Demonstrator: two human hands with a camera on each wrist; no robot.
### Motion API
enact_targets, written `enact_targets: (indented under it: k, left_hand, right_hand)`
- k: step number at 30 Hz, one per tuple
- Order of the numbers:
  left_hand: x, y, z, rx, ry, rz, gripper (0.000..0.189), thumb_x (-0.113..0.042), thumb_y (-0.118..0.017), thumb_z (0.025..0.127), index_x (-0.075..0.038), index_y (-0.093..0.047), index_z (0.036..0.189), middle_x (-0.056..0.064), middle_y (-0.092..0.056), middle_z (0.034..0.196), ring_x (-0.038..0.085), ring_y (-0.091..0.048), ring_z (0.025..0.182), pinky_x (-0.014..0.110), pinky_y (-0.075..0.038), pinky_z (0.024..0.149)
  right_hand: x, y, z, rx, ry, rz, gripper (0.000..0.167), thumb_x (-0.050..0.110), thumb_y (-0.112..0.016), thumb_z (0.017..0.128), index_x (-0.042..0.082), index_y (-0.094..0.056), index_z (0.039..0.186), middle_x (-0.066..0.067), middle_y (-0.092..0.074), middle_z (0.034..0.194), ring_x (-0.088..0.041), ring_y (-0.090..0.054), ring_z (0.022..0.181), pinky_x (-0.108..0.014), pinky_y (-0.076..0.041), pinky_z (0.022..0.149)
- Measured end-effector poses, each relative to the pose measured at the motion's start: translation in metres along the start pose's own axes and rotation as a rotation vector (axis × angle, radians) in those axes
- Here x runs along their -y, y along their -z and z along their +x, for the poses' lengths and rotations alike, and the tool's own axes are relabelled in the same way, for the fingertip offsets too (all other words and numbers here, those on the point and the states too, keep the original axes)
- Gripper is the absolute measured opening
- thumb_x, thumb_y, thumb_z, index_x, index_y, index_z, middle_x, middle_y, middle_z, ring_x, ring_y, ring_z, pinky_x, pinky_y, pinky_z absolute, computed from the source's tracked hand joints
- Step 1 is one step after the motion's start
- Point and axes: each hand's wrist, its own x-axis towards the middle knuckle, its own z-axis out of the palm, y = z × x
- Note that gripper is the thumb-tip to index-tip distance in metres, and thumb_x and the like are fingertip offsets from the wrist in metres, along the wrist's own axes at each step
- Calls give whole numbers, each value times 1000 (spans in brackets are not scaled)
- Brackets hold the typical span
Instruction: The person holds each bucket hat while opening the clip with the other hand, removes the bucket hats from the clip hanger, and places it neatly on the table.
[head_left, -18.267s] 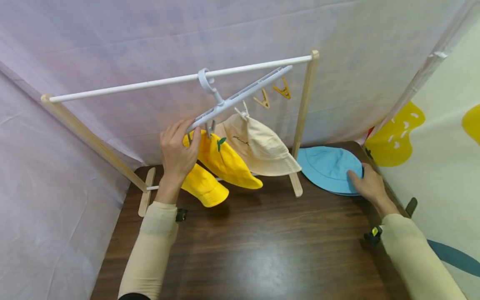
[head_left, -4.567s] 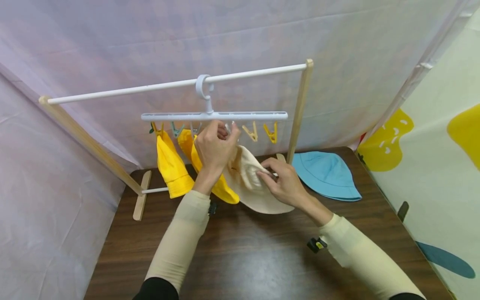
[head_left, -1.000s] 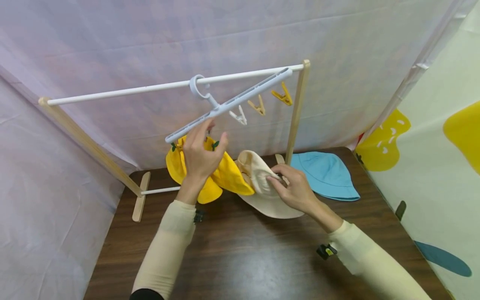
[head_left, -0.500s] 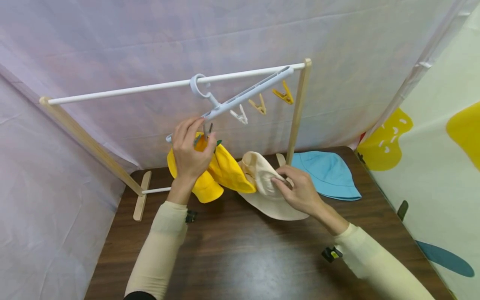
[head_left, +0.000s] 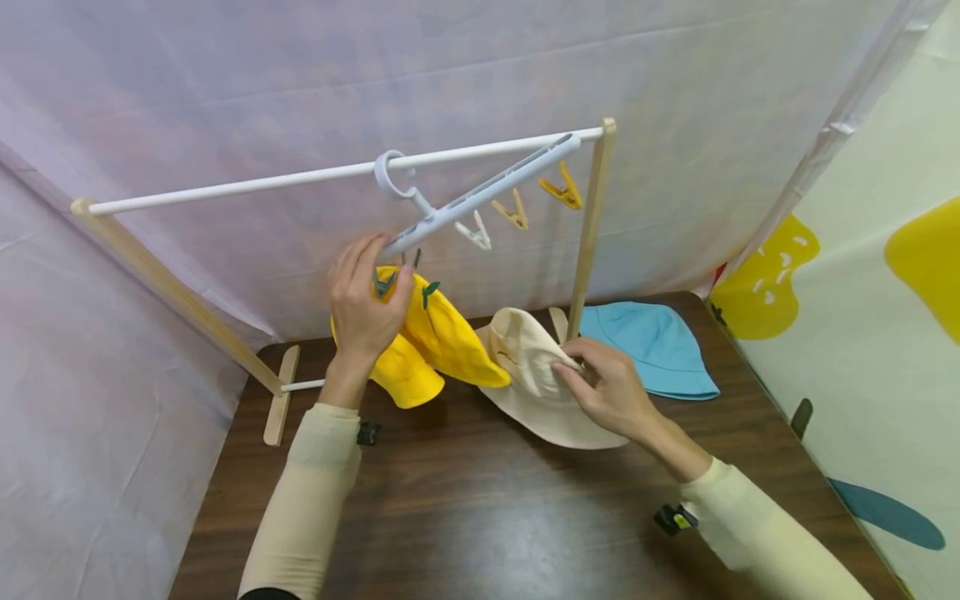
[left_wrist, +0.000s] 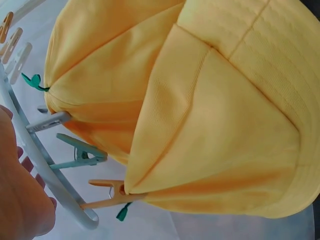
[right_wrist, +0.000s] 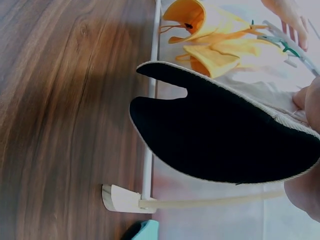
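My left hand (head_left: pixel 367 296) grips the lower left end of a pale plastic clip hanger (head_left: pixel 480 198), which hangs tilted from the rail. Two yellow bucket hats (head_left: pixel 456 337) hang below that end; in the left wrist view an orange clip (left_wrist: pixel 114 194) and a grey clip (left_wrist: pixel 49 121) hold them, with a teal clip (left_wrist: pixel 80 152) between. My right hand (head_left: pixel 611 392) pinches the edge of a cream bucket hat (head_left: pixel 531 362) under the hanger. The hat's dark inside (right_wrist: pixel 220 135) faces the right wrist camera. The white clip (head_left: pixel 474 232) holds nothing.
A light blue bucket hat (head_left: pixel 648 348) lies at the back right of the dark wooden table (head_left: pixel 480 517). The rack's wooden right post (head_left: pixel 592 225) stands between it and the hanger. Beige and yellow clips (head_left: pixel 562 187) hang bare on the hanger's raised right side.
The cream hat hung from the white clip 18 seconds ago; now only my right hand holds it. The hanger, level 4.6 seconds ago, is tilted. My left hand has slid left along it.
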Motion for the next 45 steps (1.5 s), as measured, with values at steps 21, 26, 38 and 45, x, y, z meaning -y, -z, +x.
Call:
enact_targets:
  k: [21, 26, 38, 45]
  left_hand:
    - [7, 10, -1, 115, 95, 18, 47, -28, -66, 108, 3, -72, 143, 25, -76, 142, 47, -71, 129, 63, -49, 116]
    - [7, 10, -1, 114, 101, 23, 43, -26, -65, 111, 3, -73, 141, 25, -76, 140, 47, -69, 128, 63, -49, 115]
    - [6, 8, -2, 101, 120, 20, 36, -22, -67, 112, 3, -76, 137, 24, -78, 135, 47, -69, 121, 58, -48, 107]
    - [4, 9, -3, 119, 124, 16, 38, -24, -64, 114, 3, -75, 138, 25, -77, 134, 47, -68, 122, 57, -47, 109]
  right_hand:
    - [0, 19, -25, -7, -6, 18, 24, -12, -85, 86, 3, -80, 103, -10, -82, 98, -17, -72, 85, -15, -55, 82]
    - [-1, 20, -34, 0, -29, 27, 25, -13, -85, 85, 3, -81, 104, -11, -83, 100, -16, -72, 85, -14, -55, 81]
    - [-1, 19, -47, -40, 16, 30, 33, -16, -86, 81, 6, -81, 105, -8, -83, 102, -11, -71, 85, -16, -56, 78]
    - [1, 21, -53, -51, 13, 40, 34, -17, -86, 80, 6, -81, 105, -7, -83, 100, -8, -67, 81, -16, -53, 71]
